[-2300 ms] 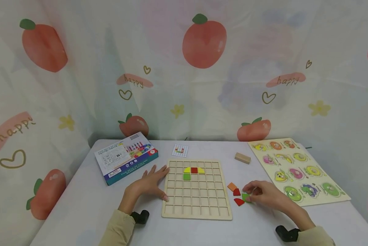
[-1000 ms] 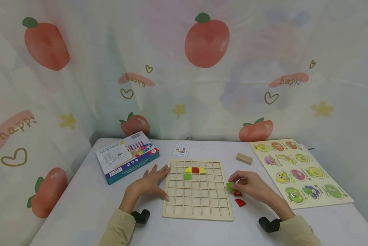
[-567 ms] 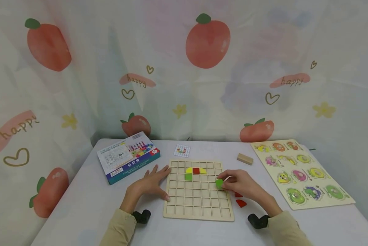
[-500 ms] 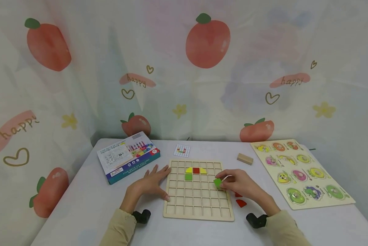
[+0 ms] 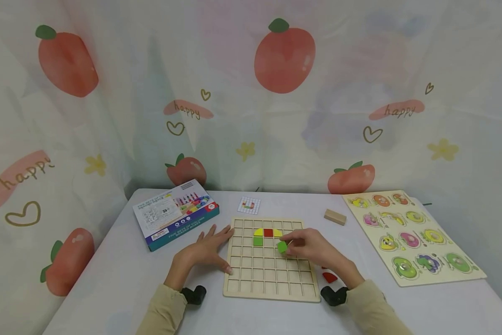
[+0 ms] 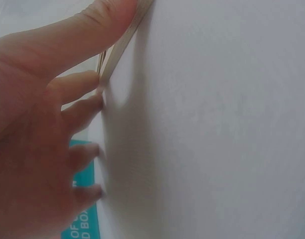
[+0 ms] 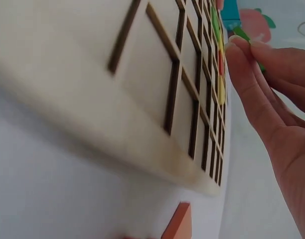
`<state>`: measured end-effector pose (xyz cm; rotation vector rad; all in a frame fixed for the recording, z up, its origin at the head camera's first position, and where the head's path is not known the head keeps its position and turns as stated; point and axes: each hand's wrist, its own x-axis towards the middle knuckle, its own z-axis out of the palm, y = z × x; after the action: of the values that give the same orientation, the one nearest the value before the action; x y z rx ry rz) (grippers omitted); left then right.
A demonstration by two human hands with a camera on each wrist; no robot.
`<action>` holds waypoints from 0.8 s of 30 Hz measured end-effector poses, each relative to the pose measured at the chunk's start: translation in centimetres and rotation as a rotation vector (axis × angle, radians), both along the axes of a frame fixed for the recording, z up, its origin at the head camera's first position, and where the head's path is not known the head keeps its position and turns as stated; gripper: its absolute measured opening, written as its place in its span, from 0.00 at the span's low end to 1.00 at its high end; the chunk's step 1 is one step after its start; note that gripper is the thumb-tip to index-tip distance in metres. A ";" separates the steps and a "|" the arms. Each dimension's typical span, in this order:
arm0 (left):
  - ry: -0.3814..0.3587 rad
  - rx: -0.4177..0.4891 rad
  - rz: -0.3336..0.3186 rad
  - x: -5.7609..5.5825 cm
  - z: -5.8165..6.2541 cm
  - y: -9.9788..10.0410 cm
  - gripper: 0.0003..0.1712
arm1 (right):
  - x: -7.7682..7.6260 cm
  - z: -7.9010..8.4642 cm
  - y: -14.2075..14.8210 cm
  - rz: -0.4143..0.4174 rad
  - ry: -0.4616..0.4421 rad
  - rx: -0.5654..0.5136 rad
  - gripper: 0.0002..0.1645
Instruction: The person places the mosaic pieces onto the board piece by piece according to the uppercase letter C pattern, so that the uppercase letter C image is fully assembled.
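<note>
On the left, the left hand (image 5: 205, 251) has its fingers spread, thumb and fingertips against the edge of the gridded board (image 5: 267, 275), gripping nothing. That light brace looks enough to stop sliding. In the board's far part sit a yellow piece (image 5: 258, 232) with a green square (image 5: 257, 241) just nearer, then a red square (image 5: 268, 233) and a second yellow piece (image 5: 278, 232). Near that last one, the right hand (image 5: 314, 247) pinches a green tile (image 5: 282, 247) between thumb and fingertips, over the board. To seat it cleanly, I'd turn its sides parallel to the strips, lower it level, and press only once every corner is inside one cell.

The white table (image 5: 209, 321) carries, from the left, a flat box (image 5: 176, 211), a small patterned card (image 5: 248, 205) beyond the board, loose red pieces (image 5: 329, 278) by its right edge, a wooden block (image 5: 335, 217) farther off, and a fruit puzzle (image 5: 412, 253). Peach-printed cloth (image 5: 230, 60) hangs behind.
</note>
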<state>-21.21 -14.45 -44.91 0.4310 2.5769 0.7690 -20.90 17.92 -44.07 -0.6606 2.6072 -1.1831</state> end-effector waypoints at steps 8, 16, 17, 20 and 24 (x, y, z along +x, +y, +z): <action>0.006 -0.003 -0.007 -0.1 -0.3 -0.1 0.63 | -0.7 0.0 -2.0 0.024 -0.018 0.020 0.20; 0.004 0.001 -0.001 -0.1 -0.3 -0.2 0.63 | -1.3 -0.4 -3.8 0.068 -0.001 0.041 0.19; 0.003 0.001 0.000 -0.1 -0.4 -0.2 0.63 | -1.3 -0.5 -4.1 0.077 0.007 0.048 0.19; 0.002 0.002 0.000 -0.1 -0.4 -0.2 0.63 | -1.4 -0.5 -4.7 0.095 0.024 0.063 0.18; 0.004 -0.003 -0.006 -0.2 -0.4 -0.2 0.63 | -1.4 -0.4 -5.4 0.105 0.028 0.072 0.16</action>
<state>-21.42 -14.66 -45.32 0.4393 2.5796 0.7624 -22.29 12.52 -44.45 -0.7951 2.5890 -1.0517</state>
